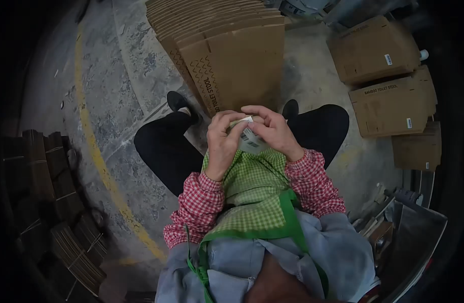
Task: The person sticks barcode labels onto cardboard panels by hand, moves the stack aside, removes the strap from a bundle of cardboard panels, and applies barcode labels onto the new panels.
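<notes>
A sheet of white labels (251, 142) with dark printed codes hangs between my hands, above the green checked apron (254, 177). My left hand (225, 141) pinches its upper left part with thumb and fingers. From the right, my right hand (275, 130) holds the upper edge, its thumb and fingers closed on the sheet near a small white corner. The fingertips of both hands nearly meet there. Just beyond them stands a row of flattened brown cartons (242, 65) printed "BAMBOO TOILET STOOL", the print partly covered by my hands.
Labelled brown boxes (388, 106) stand at the right. Bundles of strapped cardboard (75, 252) lie at the lower left. A dark bin (414, 242) is at the lower right. A yellow line (98, 156) runs along the floor, and my legs flank the carton row.
</notes>
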A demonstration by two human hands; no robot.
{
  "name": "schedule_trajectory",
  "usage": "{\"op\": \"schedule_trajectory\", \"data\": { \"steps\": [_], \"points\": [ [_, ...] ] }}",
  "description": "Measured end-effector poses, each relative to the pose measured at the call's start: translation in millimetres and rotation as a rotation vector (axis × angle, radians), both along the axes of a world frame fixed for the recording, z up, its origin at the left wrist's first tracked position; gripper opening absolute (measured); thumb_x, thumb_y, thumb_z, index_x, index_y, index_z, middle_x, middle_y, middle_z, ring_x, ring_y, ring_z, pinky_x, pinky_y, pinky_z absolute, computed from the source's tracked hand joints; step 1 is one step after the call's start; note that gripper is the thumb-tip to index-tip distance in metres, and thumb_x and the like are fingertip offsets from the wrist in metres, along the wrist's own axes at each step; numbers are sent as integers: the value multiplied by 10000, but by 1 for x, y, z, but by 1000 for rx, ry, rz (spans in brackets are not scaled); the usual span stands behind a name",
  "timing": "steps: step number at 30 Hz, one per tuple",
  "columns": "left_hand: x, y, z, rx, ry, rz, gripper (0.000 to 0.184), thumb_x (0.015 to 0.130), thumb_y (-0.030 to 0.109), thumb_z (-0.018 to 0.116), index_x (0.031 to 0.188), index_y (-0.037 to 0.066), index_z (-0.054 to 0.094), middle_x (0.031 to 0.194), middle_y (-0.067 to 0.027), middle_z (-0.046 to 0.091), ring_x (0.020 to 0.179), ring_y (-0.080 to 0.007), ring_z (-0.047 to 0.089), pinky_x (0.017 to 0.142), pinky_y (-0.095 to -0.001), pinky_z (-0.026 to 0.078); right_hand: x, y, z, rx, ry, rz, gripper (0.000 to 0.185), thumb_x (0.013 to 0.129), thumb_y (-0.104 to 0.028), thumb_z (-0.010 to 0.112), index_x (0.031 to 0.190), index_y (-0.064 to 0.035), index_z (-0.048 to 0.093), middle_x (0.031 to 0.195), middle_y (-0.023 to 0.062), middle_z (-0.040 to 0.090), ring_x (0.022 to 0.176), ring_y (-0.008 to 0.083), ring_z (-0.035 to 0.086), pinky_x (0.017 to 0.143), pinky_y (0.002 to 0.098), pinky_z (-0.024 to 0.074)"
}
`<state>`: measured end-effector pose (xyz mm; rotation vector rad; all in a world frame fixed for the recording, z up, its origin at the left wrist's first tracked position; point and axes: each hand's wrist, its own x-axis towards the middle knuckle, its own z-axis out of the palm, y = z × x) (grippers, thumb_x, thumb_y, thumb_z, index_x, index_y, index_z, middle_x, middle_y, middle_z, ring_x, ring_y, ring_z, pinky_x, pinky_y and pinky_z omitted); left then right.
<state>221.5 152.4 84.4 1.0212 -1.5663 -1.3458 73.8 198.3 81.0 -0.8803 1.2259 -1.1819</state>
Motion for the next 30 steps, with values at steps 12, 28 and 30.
{"op": "schedule_trajectory", "data": {
  "steps": [12, 28, 30],
  "points": [
    [15, -5, -23, -207, -242, -165, 114, 764, 18, 672, 862, 26, 614, 974, -127, 610, 1009, -275, 570, 886, -352, 418, 12, 16, -23, -28, 303, 23, 331, 848, -61, 546, 1170, 15, 547, 699, 48, 580, 652, 110, 552, 620, 270, 460],
    [4, -4, -14, -461, -299, -194, 194, 703, -27, 687, 873, 32, 616, 936, -134, 567, 905, -299, 563, 768, -366, 445, -6, 17, -19, -65, 13, -13, 244, 908, -110, 521, 1080, 33, 616, 825, 13, 630, 758, 81, 565, 688, 255, 457],
    [1, -4, -16, -650, -293, -217, 208, 694, -51, 676, 870, 19, 590, 925, -143, 556, 910, -320, 568, 766, -384, 463, -16, 13, -24, 113, -286, 37, 230, 920, -128, 530, 1016, 41, 653, 817, 17, 643, 784, 74, 570, 709, 229, 448]
  ]
}}
